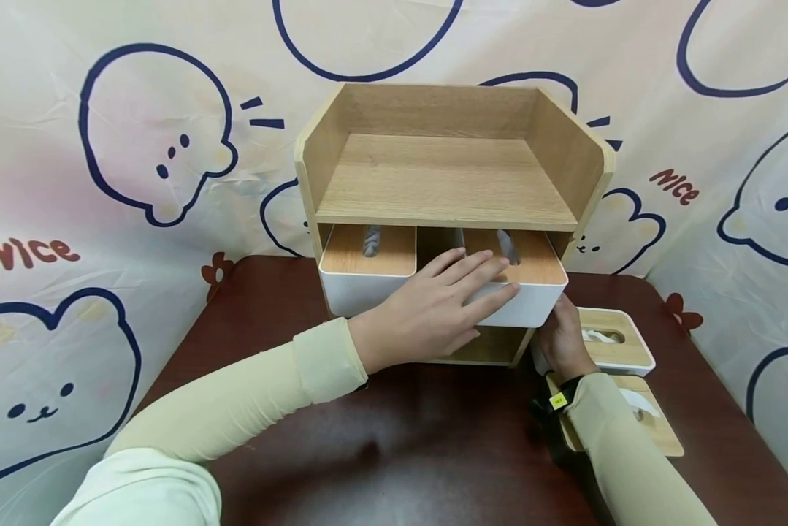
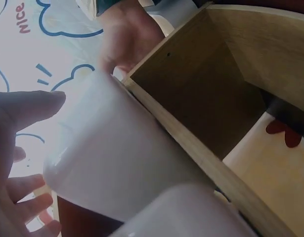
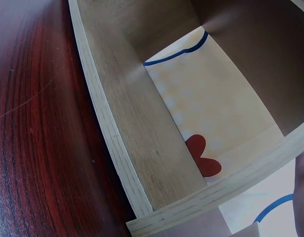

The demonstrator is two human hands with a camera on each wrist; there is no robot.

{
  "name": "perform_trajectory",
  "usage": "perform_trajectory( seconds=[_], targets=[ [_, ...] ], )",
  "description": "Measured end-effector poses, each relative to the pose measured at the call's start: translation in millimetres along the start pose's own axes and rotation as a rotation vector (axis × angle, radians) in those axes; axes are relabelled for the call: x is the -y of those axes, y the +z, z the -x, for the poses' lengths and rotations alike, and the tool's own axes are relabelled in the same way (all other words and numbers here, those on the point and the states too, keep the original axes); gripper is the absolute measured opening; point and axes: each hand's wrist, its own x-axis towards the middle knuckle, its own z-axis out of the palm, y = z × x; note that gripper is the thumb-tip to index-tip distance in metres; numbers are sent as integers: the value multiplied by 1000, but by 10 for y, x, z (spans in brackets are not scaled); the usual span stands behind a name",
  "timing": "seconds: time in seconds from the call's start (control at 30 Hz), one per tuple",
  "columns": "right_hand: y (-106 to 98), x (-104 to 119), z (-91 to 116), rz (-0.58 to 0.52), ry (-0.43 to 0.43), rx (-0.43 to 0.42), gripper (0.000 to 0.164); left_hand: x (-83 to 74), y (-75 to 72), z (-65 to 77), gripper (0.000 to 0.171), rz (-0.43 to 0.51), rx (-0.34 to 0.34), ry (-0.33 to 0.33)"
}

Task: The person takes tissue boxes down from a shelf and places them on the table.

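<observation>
A wooden shelf unit (image 1: 446, 179) stands on the dark red table. Two white tissue boxes with wooden lids sit side by side in its middle level, jutting out in front: a left tissue box (image 1: 367, 288) and a right tissue box (image 1: 525, 303). My left hand (image 1: 433, 310) is in front of the right box, its fingers extended over the lid's front part; the left wrist view shows the thumb (image 2: 35, 108) apart from the other fingers. My right hand (image 1: 564, 336) is by the right box's lower corner and the shelf's side, its fingertips hidden.
Two more tissue boxes lie right of the shelf, a farther one (image 1: 630, 351) and a nearer one (image 1: 656, 427) partly behind the right forearm. The shelf's lower compartment (image 3: 142, 128) shows backdrop cloth (image 3: 216, 94) through its back. Cartoon-printed cloth surrounds the table (image 1: 367, 453).
</observation>
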Motion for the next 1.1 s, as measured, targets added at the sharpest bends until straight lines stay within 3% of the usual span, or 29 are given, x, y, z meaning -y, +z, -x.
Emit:
perform_trajectory(
  seconds=[0.23,0.33,0.5,0.73,1.1],
  targets=[
    [-11,12,9,5,18,9,61,-82,91,-88,78,23,41,-20],
    [-15,10,4,-5,12,11,62,-112,131,-138,76,-10,45,-16],
    [-24,-5,-1,-28,-6,2,61,-160,206,-227,58,-95,-31,-1],
    [-7,-36,7,-65,-47,7,44,-214,315,-298,47,-148,-134,-7],
    [-6,-41,8,-90,-78,22,37,-224,398,-315,47,-243,-132,28]
  ],
)
